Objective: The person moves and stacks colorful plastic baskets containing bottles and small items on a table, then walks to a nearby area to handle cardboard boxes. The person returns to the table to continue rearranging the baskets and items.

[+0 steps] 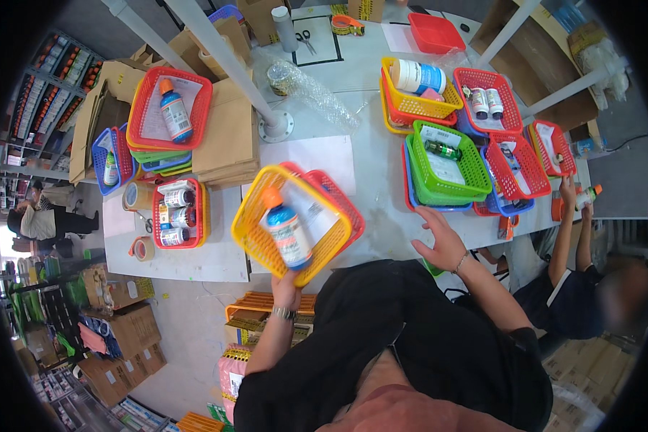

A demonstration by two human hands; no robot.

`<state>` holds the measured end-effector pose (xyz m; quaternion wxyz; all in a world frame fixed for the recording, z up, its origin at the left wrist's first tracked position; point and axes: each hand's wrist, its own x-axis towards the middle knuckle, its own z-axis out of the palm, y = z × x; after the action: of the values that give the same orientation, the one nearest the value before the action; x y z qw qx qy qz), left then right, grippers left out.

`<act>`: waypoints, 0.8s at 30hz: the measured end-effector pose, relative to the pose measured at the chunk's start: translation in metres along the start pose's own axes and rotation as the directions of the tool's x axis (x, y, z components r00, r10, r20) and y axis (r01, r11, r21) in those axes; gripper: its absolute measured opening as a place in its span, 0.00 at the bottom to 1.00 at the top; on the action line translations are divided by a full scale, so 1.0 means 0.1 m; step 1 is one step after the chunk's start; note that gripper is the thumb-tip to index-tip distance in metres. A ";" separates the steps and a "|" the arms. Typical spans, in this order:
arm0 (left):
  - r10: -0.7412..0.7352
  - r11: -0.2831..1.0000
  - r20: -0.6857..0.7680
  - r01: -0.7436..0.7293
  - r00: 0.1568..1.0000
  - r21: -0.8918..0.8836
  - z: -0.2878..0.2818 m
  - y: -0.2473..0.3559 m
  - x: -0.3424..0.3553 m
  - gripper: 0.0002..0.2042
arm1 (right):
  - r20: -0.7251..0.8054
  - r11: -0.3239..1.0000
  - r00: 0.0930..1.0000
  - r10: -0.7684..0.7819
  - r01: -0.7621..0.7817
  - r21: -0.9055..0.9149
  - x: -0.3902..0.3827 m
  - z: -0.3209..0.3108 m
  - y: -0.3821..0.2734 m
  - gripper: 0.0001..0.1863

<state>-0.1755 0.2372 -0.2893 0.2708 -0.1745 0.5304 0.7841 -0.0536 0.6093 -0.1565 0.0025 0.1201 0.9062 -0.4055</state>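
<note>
My left hand (pixel 286 286) grips the near edge of a yellow basket (pixel 248 225) at the table's front edge. In it a blue bottle (pixel 289 237) with an orange cap and white label lies on paper. A red basket (pixel 338 198) shows behind it, partly hidden. My right hand (pixel 443 245) is open, fingers apart, holding nothing, just in front of stacked green baskets (pixel 466 183), the upper one holding a small dark bottle (pixel 446 150).
Stacked baskets with bottles stand left (pixel 200 216) and right (pixel 518 186). Cardboard sheets (pixel 223 137), a metal post (pixel 270 122) and bubble wrap (pixel 317 93) occupy the table (pixel 129 263). A co-worker (pixel 569 295) at the right handles a bottle; another person (pixel 32 216) is far left.
</note>
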 end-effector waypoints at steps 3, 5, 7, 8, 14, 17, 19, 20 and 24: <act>0.014 1.000 0.222 -0.012 0.975 -0.010 0.47 0.05 0.69 0.27 | -0.016 0.999 0.999 0.032 -0.032 0.013 -0.04 -0.18 0.10 0.38; -0.036 0.990 0.249 0.000 0.968 0.142 0.75 0.13 1.23 0.27 | -0.012 0.990 0.990 0.139 -0.138 0.024 -0.12 -0.31 0.16 0.38; -0.049 0.980 0.246 0.000 0.968 0.197 1.03 0.21 1.77 0.26 | -0.031 0.976 0.976 0.217 -0.216 0.038 -0.20 -0.41 0.23 0.38; -0.069 0.975 0.256 0.012 0.964 0.220 1.14 0.26 2.00 0.26 | -0.046 0.966 0.966 0.255 -0.253 0.048 -0.25 -0.45 0.26 0.38; -0.084 0.917 0.325 -0.055 0.942 0.394 1.83 0.70 3.08 0.19 | -0.131 0.924 0.915 0.382 -0.374 0.084 -0.43 -0.59 0.44 0.39; -0.058 0.887 0.316 -0.097 0.947 0.451 2.14 0.83 3.44 0.20 | -0.143 0.918 0.907 0.396 -0.388 0.081 -0.48 -0.60 0.51 0.39; -0.077 0.858 0.360 -0.122 0.930 0.499 2.26 0.90 3.60 0.19 | -0.142 0.925 0.914 0.379 -0.372 0.075 -0.46 -0.60 0.54 0.39; -0.115 0.828 0.383 -0.125 0.917 0.547 2.29 0.92 3.65 0.19 | -0.166 0.922 0.907 0.388 -0.381 0.071 -0.45 -0.59 0.55 0.39; -0.189 0.863 0.211 0.059 0.959 0.501 2.32 0.85 3.55 0.24 | -0.126 0.922 0.913 0.388 -0.383 0.062 -0.37 -0.51 0.55 0.39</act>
<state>-0.5058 0.5125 -0.3384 0.4219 -0.0327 0.6602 0.6206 -0.0005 0.6736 -0.1588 0.0186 0.3235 0.8553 -0.4043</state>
